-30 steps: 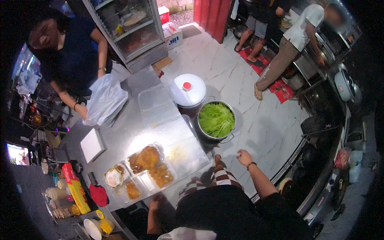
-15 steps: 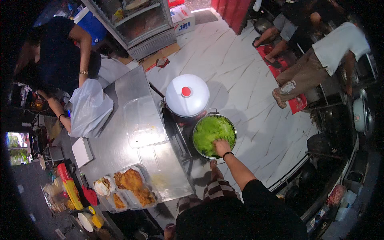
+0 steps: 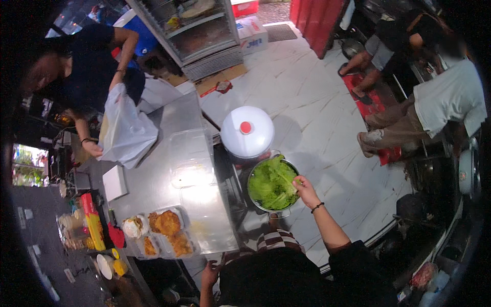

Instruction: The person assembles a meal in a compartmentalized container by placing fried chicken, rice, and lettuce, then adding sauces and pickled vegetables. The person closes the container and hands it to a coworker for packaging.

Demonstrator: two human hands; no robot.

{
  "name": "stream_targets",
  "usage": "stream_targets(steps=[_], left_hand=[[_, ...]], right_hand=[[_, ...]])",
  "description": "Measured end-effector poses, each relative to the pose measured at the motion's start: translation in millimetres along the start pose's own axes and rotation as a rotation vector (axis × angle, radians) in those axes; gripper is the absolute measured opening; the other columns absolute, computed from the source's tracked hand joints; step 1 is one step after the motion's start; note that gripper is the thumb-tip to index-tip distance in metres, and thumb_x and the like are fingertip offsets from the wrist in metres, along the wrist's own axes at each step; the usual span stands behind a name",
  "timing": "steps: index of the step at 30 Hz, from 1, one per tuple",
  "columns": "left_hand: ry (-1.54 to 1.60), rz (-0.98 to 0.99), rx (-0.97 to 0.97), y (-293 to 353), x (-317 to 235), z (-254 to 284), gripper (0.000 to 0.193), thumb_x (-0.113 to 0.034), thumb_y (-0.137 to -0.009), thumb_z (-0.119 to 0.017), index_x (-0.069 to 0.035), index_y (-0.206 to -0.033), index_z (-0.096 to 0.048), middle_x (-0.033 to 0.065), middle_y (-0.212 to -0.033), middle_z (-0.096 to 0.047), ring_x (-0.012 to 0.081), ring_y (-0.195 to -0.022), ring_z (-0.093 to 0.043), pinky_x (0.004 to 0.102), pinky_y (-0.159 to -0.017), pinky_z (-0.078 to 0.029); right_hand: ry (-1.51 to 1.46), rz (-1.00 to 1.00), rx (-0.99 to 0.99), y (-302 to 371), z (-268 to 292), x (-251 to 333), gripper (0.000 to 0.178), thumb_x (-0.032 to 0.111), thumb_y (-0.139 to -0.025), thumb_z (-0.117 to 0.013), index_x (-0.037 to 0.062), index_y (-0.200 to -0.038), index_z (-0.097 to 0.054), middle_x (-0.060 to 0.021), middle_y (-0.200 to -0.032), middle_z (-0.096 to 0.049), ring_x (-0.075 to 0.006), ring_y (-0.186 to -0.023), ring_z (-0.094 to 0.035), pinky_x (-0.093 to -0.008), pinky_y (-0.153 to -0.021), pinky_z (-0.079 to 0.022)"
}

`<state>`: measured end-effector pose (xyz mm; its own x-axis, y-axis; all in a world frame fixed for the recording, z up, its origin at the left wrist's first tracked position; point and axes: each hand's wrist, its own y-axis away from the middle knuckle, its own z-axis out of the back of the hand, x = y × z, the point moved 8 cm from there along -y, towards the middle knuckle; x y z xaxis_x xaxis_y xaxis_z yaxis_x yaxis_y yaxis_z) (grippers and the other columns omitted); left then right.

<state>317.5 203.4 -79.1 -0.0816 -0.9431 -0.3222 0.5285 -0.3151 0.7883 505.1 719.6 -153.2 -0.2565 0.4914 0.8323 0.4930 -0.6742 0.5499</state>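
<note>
My right hand [image 3: 305, 191] is closed on a lettuce leaf [image 3: 283, 173], pinching its pale stem end at the right side of a round metal pot [image 3: 254, 202]. The leaf stands raised over the other green lettuce [image 3: 263, 185] that fills the pot. Low by my left side, next to the near edge of the steel table, hangs my left hand [image 3: 209, 275]. Its fingers look loosely apart, with nothing seen in them. Just beyond the pot is a larger white lidded container [image 3: 247, 139] with a red knob.
The steel table [image 3: 192, 123] bears clear trays with fried food [image 3: 166, 223], a clear lid [image 3: 190, 158] and a white box [image 3: 114, 182]. Across it, a co-worker holds a white plastic bag [image 3: 128, 130]. Two people are at the far right. A glass-fronted fridge [image 3: 202, 38] stands at the back.
My right hand has come up out of the lettuce and moved right, lifting a leaf. My left hand shows more fully. The co-worker's bag has been pulled taller; the whole view has shifted.
</note>
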Motion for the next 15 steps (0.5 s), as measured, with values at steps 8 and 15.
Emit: stream_targets(steps=[8,15], left_hand=[[0.789,-0.260,0.212,24,-177,29,0.032,-0.018,-0.099,-0.055,-0.003,-0.126,-0.054,0.0088,-0.112,-0.063,0.0172,-0.106,-0.059,0.0334,-0.092,-0.048],[1.412,-0.176,0.284,35,-160,60,0.073,-0.066,-0.095,-0.032,-0.008,-0.136,-0.047,0.0133,-0.118,-0.062,0.0262,-0.103,-0.061,0.0391,-0.089,-0.049]], right_hand=[[0.231,0.406,0.233,71,-92,136,0.021,0.008,-0.090,-0.063,0.0102,-0.111,-0.061,0.0023,-0.089,-0.060,-0.0080,-0.081,-0.053,-0.0241,-0.069,-0.043],[0.840,1.187,0.667,213,-246,226,0.032,-0.002,-0.075,-0.063,0.0128,-0.102,-0.070,-0.0026,-0.100,-0.067,-0.0263,-0.095,-0.057,-0.0389,-0.084,-0.044]])
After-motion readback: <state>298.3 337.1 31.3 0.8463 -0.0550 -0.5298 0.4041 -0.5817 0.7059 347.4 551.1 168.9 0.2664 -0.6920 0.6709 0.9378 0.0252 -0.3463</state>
